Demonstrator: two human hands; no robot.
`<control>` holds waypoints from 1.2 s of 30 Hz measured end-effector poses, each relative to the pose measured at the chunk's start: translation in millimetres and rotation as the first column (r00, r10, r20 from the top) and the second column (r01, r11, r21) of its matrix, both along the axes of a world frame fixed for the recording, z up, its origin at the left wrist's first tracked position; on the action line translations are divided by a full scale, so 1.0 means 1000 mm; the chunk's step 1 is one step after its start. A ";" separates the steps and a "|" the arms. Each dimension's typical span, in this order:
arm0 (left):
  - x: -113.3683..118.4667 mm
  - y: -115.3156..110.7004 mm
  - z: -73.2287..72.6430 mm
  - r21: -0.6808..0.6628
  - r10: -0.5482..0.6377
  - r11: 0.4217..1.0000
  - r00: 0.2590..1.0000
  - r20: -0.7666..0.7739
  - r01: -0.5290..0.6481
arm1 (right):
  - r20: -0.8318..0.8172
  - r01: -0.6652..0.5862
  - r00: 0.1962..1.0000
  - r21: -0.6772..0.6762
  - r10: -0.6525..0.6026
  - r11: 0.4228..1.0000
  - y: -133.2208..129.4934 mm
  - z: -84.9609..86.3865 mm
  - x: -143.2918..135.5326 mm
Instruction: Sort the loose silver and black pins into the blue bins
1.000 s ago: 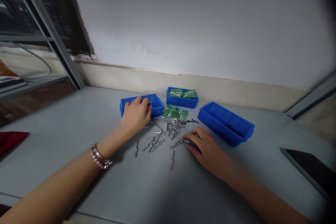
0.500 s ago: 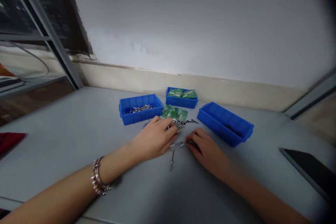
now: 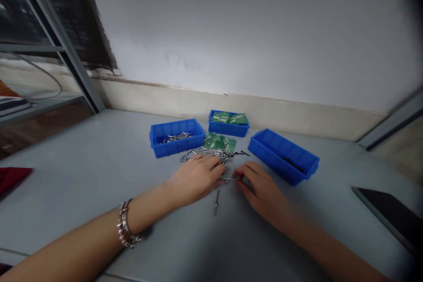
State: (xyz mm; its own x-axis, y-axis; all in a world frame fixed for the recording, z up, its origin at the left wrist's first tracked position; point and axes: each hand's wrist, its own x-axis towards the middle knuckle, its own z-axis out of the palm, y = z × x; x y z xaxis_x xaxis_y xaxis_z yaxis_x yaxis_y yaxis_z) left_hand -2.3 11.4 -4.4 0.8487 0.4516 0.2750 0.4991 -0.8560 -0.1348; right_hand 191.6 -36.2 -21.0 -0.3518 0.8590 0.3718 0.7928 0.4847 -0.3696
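Observation:
My right hand [image 3: 261,191] pinches a thin silver rivet [image 3: 230,179] between thumb and forefinger, low over the table. My left hand [image 3: 198,175] is to its left, palm down with curled fingers at the near edge of a pile of silver rivets [image 3: 211,151]. What its fingertips hold, if anything, is hidden beneath them. One loose rivet [image 3: 216,203] lies on the table below the gap between the hands. Black screws [image 3: 243,153] lie at the right end of the pile.
Behind the pile lie green packets [image 3: 220,142]. A blue bin [image 3: 176,147] holds silver rivets; the back blue bin [image 3: 228,129] holds green packets; the right blue bin [image 3: 280,158] has dark pieces. A dark flat device [image 3: 386,216] is at right, red cloth [image 3: 13,177] at left.
My left hand has shifted slightly down, uncovering more of the pile. My right fingertips have turned a little, and a rivet now shows between them. The bins have not moved.

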 end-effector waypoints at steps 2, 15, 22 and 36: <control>0.000 0.000 0.000 -0.001 0.004 1.000 1.000 0.002 -0.004 | -0.004 0.005 1.000 -0.006 -0.005 1.000 -0.001 0.001 -0.001; -0.002 0.002 0.002 -0.024 0.006 1.000 1.000 0.020 -0.005 | -0.010 0.011 1.000 0.022 -0.011 1.000 -0.003 0.003 0.000; -0.001 0.002 0.001 0.020 0.029 0.999 0.997 0.066 -0.030 | 0.053 0.018 0.998 0.105 -0.024 0.994 -0.001 0.006 0.004; -0.002 0.003 -0.001 0.048 0.022 0.998 0.996 0.089 -0.027 | 0.091 -0.005 0.996 0.070 -0.001 0.998 -0.002 0.006 0.002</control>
